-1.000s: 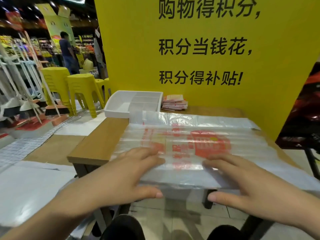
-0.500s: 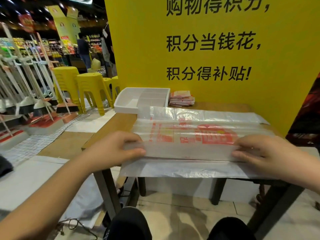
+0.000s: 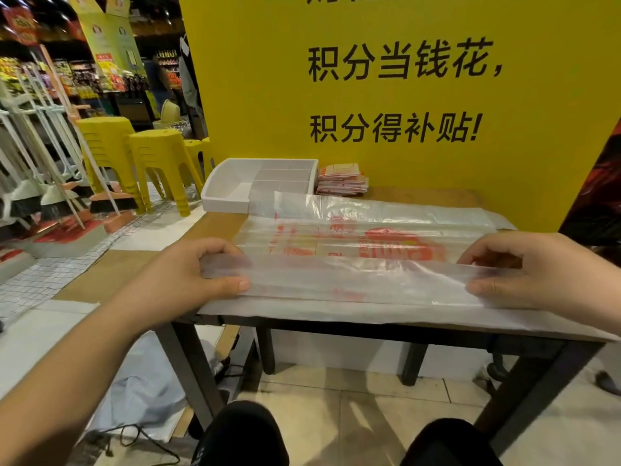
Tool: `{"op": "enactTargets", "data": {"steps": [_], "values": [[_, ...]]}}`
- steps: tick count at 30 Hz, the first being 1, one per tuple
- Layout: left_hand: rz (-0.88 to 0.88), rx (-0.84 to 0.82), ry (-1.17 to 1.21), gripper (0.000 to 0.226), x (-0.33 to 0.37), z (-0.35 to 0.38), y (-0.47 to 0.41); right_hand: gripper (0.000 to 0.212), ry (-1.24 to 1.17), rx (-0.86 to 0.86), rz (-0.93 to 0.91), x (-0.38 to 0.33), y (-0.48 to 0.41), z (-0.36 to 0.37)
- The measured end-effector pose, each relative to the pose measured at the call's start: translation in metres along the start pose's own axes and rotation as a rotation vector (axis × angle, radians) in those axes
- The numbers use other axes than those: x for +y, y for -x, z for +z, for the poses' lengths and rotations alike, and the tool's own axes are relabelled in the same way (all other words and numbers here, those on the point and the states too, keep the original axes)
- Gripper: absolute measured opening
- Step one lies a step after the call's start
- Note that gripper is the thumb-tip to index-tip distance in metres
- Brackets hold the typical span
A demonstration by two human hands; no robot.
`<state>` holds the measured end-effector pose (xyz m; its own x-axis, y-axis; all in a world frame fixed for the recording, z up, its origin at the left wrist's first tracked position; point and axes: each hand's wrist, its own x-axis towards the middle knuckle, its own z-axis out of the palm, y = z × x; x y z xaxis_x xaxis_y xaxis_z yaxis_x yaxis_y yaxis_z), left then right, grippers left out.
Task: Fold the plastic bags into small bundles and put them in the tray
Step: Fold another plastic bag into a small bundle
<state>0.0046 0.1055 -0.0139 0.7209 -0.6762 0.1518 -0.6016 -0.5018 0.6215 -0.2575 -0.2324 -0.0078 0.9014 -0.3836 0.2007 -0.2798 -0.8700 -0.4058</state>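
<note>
Lengthwise fold: left hand [image 3: 188, 277] & right hand [image 3: 537, 274] each pinch near flap of plastic bag [image 3: 353, 280] at table [image 3: 369, 327] front edge. Next, prob.: lay flap fwd, flatten.

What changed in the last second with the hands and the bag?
The left hand and right hand, earlier pressed flat on the plastic bag, moved apart to its ends and now pinch its near edge, folding it over. The tray and folded stack stayed put.
</note>
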Motion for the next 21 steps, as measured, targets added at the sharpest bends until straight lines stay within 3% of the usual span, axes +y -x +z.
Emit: {"op": "enactTargets", "data": {"steps": [4, 7, 10, 12, 14, 17, 21], "values": [[-0.033, -0.117, 0.106, 0.025, -0.001, -0.007, -0.001, 0.02, -0.069, -0.015, -0.037, -0.01, 0.001, -0.003], [-0.029, -0.191, 0.066, 0.024, -0.003, -0.01, -0.002, 0.041, -0.063, -0.033, -0.019, -0.014, -0.001, -0.003], [-0.034, -0.228, 0.039, 0.008, -0.001, -0.014, -0.009, 0.027, -0.048, -0.042, -0.006, -0.013, -0.006, -0.001], [-0.041, -0.329, 0.023, 0.009, 0.003, -0.019, -0.012, 0.013, -0.011, -0.083, -0.002, -0.011, -0.01, -0.002], [-0.042, -0.378, -0.017, 0.007, 0.006, -0.022, -0.017, 0.013, -0.015, -0.132, 0.022, -0.012, -0.012, -0.005], [-0.036, -0.318, -0.062, 0.015, 0.006, -0.021, -0.023, 0.025, -0.052, -0.178, 0.057, -0.02, -0.014, -0.01], [0.02, -0.21, -0.016, 0.006, 0.012, -0.014, -0.025, 0.044, 0.078, -0.077, -0.03, -0.019, -0.015, -0.002]]}}
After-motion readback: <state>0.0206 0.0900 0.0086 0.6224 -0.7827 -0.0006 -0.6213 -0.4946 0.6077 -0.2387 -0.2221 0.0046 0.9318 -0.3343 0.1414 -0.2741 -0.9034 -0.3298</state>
